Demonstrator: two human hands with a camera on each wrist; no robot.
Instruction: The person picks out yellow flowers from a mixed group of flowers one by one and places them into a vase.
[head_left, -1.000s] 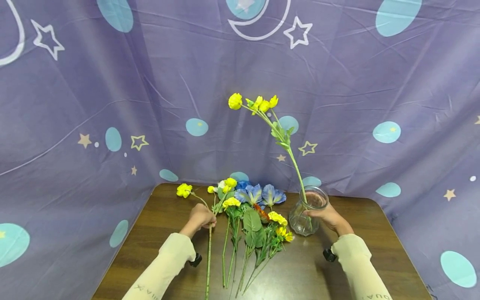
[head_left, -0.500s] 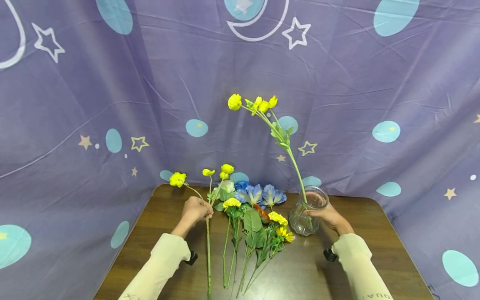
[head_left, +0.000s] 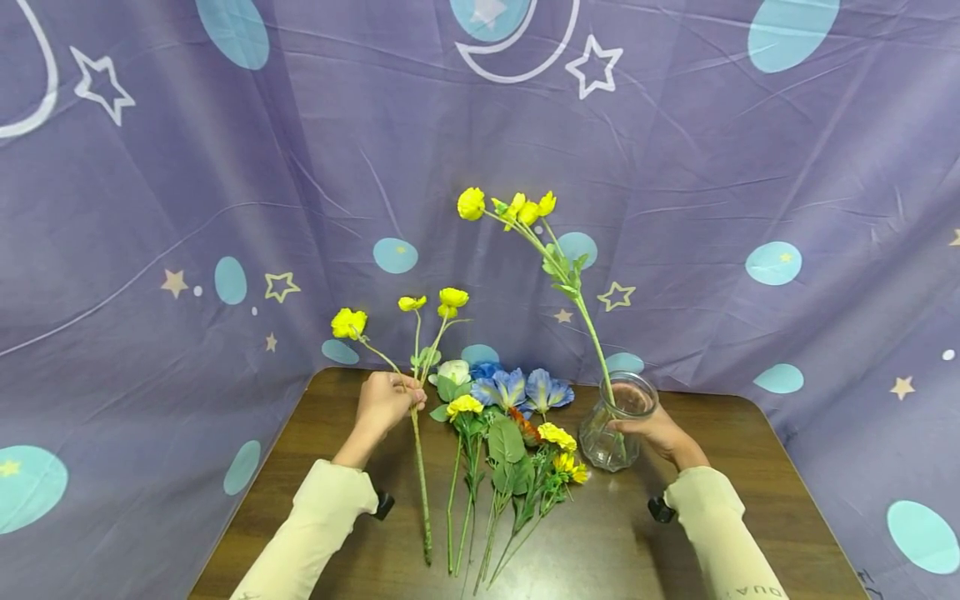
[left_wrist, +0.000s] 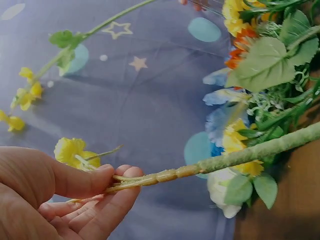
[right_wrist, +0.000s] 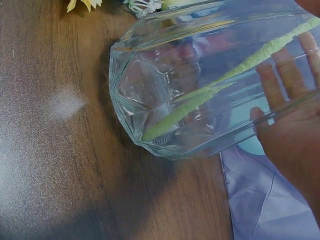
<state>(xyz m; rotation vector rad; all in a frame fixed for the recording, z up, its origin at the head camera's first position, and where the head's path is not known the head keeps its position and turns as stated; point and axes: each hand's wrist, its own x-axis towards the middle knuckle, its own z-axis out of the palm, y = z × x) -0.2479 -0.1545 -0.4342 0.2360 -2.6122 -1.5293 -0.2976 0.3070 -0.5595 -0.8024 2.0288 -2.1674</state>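
Observation:
My left hand (head_left: 386, 404) pinches a yellow artificial flower stem (head_left: 420, 479) just below where it branches, between thumb and fingers. Its yellow blooms (head_left: 349, 322) stand above the hand, and the bare stem hangs down toward me over the table. In the left wrist view the thumb and fingertips close on the fork of the stem (left_wrist: 220, 162). My right hand (head_left: 660, 435) grips a clear glass vase (head_left: 600, 437) around its side near the neck. One tall yellow flower (head_left: 592, 333) leans left out of the vase; in the right wrist view its green stem end (right_wrist: 175, 117) reaches the vase bottom.
Between the hands several artificial flowers lie on the brown wooden table (head_left: 600, 550): blue blooms (head_left: 506, 389), a white one (head_left: 453, 372), yellow ones (head_left: 465, 405) and an orange one (head_left: 525, 427). A purple patterned cloth (head_left: 675, 167) hangs right behind the table's back edge.
My left hand has raised the yellow flower stem and shifted slightly left, lifting its blooms well above the other flowers. The right hand and the vase have stayed in place.

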